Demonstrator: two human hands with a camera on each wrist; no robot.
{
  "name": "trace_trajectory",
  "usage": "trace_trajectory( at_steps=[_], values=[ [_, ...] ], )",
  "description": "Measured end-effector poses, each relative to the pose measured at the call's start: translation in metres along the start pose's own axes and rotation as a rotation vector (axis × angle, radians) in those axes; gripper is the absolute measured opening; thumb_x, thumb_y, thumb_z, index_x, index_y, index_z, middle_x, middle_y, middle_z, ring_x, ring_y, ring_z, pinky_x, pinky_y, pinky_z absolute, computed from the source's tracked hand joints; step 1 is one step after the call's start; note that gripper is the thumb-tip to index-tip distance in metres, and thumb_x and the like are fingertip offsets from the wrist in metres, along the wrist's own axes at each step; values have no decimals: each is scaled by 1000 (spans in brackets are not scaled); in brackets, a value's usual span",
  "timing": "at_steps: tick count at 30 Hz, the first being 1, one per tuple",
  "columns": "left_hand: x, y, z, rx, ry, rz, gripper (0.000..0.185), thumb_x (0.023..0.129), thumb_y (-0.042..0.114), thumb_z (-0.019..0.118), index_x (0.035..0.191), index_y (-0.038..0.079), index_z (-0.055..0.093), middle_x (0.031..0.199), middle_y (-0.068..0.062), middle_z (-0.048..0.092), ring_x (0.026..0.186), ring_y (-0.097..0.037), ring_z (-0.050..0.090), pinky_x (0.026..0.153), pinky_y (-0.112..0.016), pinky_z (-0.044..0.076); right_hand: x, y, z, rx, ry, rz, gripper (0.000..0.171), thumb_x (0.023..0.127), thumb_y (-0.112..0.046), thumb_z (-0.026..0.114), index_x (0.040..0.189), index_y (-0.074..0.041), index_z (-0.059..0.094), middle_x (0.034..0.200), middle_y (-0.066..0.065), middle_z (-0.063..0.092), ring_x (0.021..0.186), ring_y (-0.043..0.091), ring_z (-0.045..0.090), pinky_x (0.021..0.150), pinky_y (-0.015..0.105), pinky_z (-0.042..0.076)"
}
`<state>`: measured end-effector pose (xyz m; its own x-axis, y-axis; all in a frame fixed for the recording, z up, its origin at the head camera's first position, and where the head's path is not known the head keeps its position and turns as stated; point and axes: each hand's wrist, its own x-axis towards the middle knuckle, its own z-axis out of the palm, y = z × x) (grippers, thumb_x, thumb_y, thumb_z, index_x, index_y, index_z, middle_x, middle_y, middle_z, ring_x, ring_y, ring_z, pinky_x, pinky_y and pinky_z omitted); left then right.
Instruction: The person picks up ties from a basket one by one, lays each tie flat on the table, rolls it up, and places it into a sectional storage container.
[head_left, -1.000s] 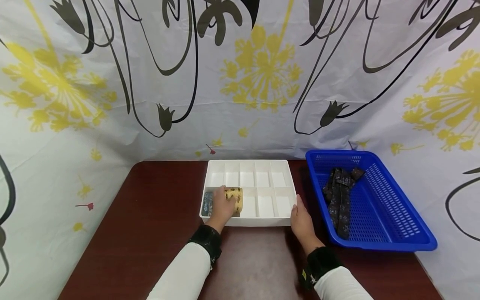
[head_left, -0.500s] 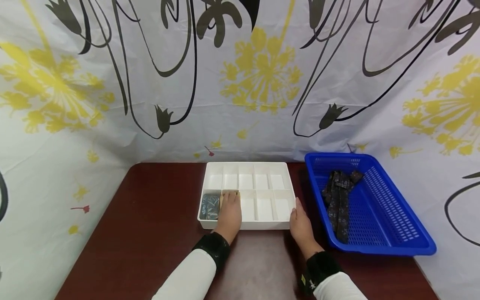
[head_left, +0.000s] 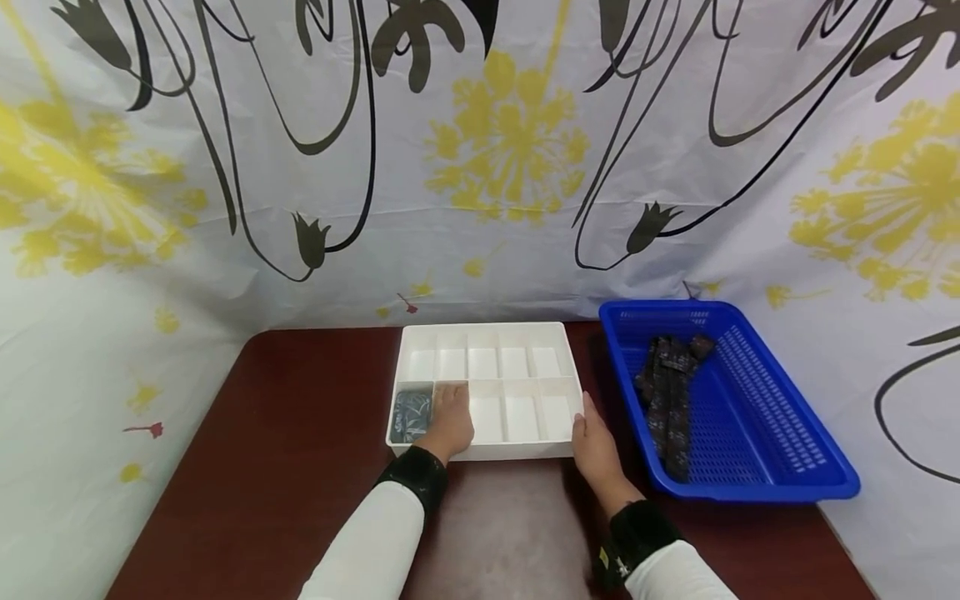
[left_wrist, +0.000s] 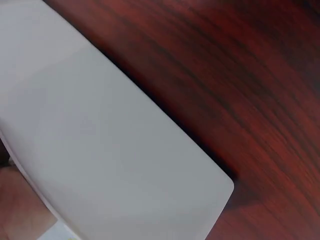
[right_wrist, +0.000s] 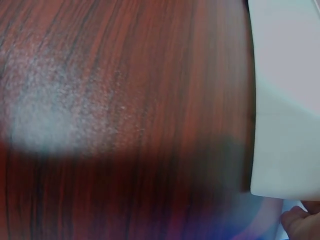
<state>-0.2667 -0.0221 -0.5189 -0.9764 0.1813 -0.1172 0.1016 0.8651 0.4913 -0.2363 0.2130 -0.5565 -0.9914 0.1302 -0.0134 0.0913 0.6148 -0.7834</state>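
While pressing into the front row's second compartment of the white tray, left hand covers a roll, finger pose hidden; right hand, fingers together, steadies the tray's right front corner.

Head view down over white tray, wrist views close against its outer walls, table

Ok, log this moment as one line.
left hand: pressing into organizer, front row, second cell | right hand: steadying right edge | basket: dark tie inside
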Motion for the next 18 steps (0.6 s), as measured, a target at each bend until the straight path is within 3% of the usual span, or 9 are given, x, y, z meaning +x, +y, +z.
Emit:
trace_trajectory(
  at_steps=[6,10,14,15,17,18],
  values=[
    [1,1,-4,26,-67,-3,53,93,-3,32,144,-11,27,147,-29,26,141,-41,13,117,-48,9,-12,-10,-2,-63,11,-79,55,101,-12,40,148,10,19,152,31,23,141,43,21,113,55,20],
    [2,-1,-1,39,-63,4,56,90,-1,34,145,-10,25,148,-29,25,141,-42,14,117,-47,10,-30,-23,-8,-115,-6,-166,56,100,-14,46,147,9,26,153,28,23,142,43,19,112,57,20],
    [-1,-5,5,-23,12,0,57,87,-5,43,143,-8,33,145,-28,32,138,-41,22,115,-46,21,-48,-32,-26,-123,-12,-231,53,97,-13,51,145,5,36,151,25,32,137,41,32,108,57,29],
    [-1,-7,6,-39,56,28,54,85,-6,45,138,-10,39,139,-28,39,134,-41,30,112,-46,26,-50,-32,-32,-121,2,-243,52,97,-13,53,143,5,38,149,24,35,135,40,36,107,57,32],
    [-1,-8,6,-117,143,70,39,83,-10,45,122,-10,54,118,-24,55,113,-34,50,100,-43,40,-54,-32,-46,-123,32,-266,50,96,-11,54,142,3,42,147,22,40,133,39,40,105,56,34],
    [-1,-8,4,-152,180,78,34,83,-10,46,114,-8,59,110,-22,59,103,-31,53,93,-42,43,-55,-31,-54,-121,55,-285,49,95,-9,55,141,3,43,146,22,41,132,39,41,104,55,35]
  ],
)
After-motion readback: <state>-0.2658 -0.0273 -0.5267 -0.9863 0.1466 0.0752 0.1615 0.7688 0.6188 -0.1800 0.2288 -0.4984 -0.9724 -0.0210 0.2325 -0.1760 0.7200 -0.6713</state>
